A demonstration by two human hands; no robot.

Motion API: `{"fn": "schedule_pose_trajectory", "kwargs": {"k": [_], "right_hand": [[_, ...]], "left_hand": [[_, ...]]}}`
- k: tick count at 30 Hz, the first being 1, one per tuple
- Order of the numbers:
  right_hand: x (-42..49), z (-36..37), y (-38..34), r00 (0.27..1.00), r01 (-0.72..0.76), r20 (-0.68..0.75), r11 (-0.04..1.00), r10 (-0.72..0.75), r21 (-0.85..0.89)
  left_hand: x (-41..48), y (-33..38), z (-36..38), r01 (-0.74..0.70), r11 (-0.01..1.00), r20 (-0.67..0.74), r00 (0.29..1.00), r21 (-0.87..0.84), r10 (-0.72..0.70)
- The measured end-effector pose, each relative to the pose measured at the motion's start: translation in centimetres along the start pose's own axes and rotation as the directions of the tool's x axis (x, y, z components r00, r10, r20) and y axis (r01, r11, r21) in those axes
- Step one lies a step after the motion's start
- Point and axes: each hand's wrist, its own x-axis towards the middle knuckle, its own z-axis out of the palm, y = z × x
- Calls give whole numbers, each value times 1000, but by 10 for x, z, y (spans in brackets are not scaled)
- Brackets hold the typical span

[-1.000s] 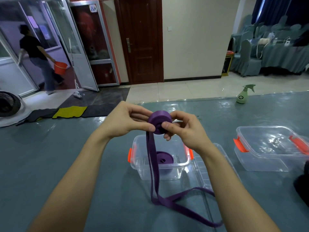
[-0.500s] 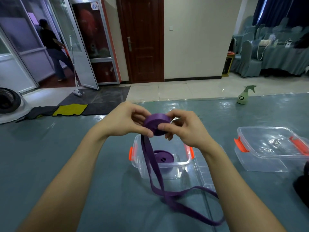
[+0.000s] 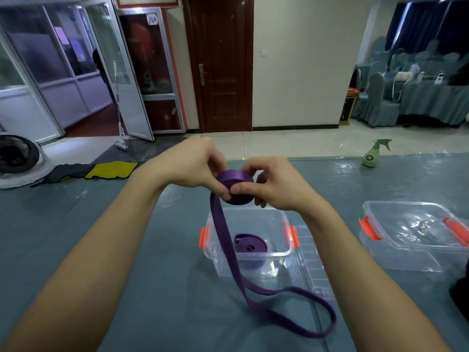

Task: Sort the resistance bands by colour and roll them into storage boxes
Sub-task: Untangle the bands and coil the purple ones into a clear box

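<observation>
1. Both hands up above the table: left hand (image 3: 189, 165) and right hand (image 3: 272, 185) pinching a flat, half-wound coil of purple rubber resistance band (image 3: 236, 185) from either side, fingers closed on its edges, thumbs pressed to the near face.
2. Coil held in the air, just above the open clear plastic storage box with orange clips (image 3: 247, 252); one finished purple roll (image 3: 250, 246) lying inside it already.
3. Unwound tail (image 3: 256, 295) hanging from the coil's left edge, across the box front, ending in a loose loop on the blue-green table cover (image 3: 101, 237).
4. Best kept flat: feed the tail in without a twist, each wrap square on the last.
5. Light tension on the tail, likely needed to stop the coil springing open.
6. Grip on the coil's faces worth holding firm while turning; a slack pinch risks the layers telescoping sideways.
7. Second clear box with orange clips (image 3: 411, 240) off to the right, lid on, probably for another colour.
</observation>
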Motion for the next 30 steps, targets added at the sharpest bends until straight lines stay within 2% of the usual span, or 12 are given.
{"fn": "schedule_pose_trajectory", "kwargs": {"k": [3,5,7,10,12,14,17,19,21,24,26,30], "right_hand": [[-5,3,11,996,13,-91,948,17,318],[-9,6,17,993,25,-112,906,24,422],[-10,5,18,999,0,-30,933,11,359],[-4,3,10,994,-26,104,999,30,-36],[3,3,3,996,25,87,984,-10,-178],[5,1,3,999,45,13,997,-44,-65],[-1,-4,13,994,40,-112,962,-10,270],[-5,-3,19,994,21,-106,917,23,397],[-7,-4,23,1000,-13,-21,925,23,381],[-5,-6,21,993,-48,109,995,38,92],[-1,-7,18,995,-21,97,999,26,-48],[-4,-13,22,1000,9,-29,970,-2,245]], "left_hand": [[-9,-15,10,-13,939,-66,998,-344,-10],[-12,-21,20,-25,886,-120,992,-463,-35],[-12,-20,23,4,905,-111,992,-426,-57],[-4,-11,17,25,992,7,1000,-121,-24],[1,-2,10,12,999,16,1000,37,-12],[0,-3,4,2,999,-36,999,-50,-4],[-7,-14,4,-20,920,-121,992,-392,-30],[-8,-16,9,-26,884,-153,987,-467,-52],[-5,-14,12,-6,900,-128,990,-435,-55],[2,-4,7,0,976,4,1000,-216,1],[7,4,6,-32,995,17,999,-92,33],[3,-4,9,-19,941,-61,998,-338,-1]]}}
